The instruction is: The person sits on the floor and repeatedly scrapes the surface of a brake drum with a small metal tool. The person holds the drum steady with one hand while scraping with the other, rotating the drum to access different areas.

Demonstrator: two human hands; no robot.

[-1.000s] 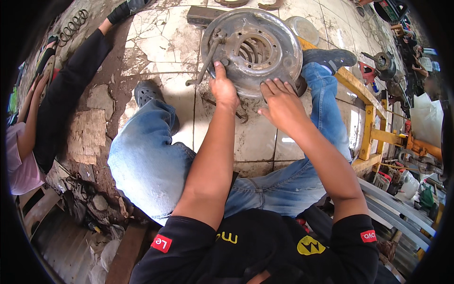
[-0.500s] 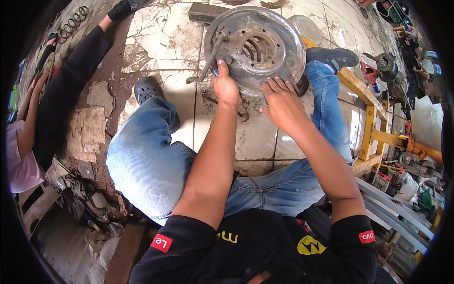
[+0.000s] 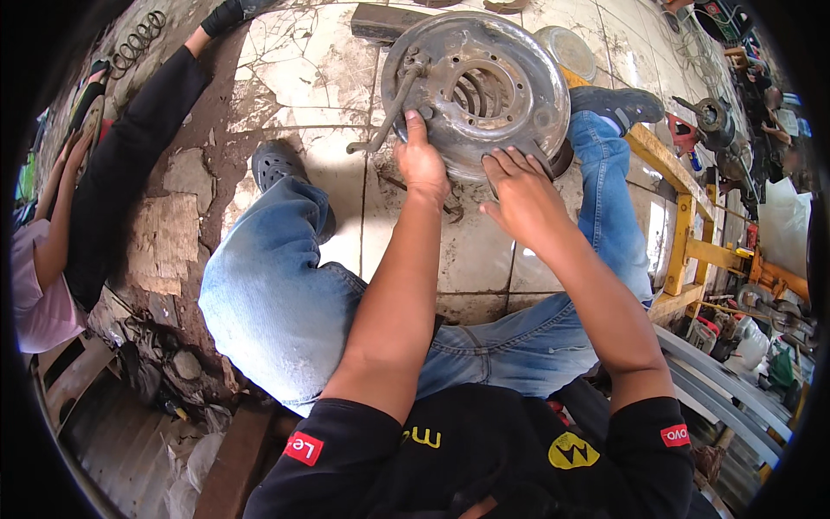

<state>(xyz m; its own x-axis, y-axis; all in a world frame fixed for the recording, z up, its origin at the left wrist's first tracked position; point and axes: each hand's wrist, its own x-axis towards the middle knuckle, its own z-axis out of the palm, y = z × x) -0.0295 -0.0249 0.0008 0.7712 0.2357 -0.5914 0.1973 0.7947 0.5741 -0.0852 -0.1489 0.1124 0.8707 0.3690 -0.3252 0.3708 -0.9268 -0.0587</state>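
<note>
A round, worn metal drum-brake backing plate is propped up between my feet, with a large centre hole and a ring of bolt holes. From its left side juts a rusty bent lever. My left hand grips the plate's lower left edge, its thumb on the front face and its other fingers hidden behind. Across the lower right rim lies my right hand, fingers together and pressed down, thumb apart. A thin dark edge shows beside those fingers; what it belongs to is too covered to name.
Beyond the plate lie a dark metal block and a round pale lid-like disc on the tiles. A yellow frame stands at right, near tools and parts. At left sits another person, a leg in black trousers stretched out.
The whole view has shifted slightly, putting everything a little farther right. My right hand has slid a short way toward me along the rim; my left hand keeps its hold.
</note>
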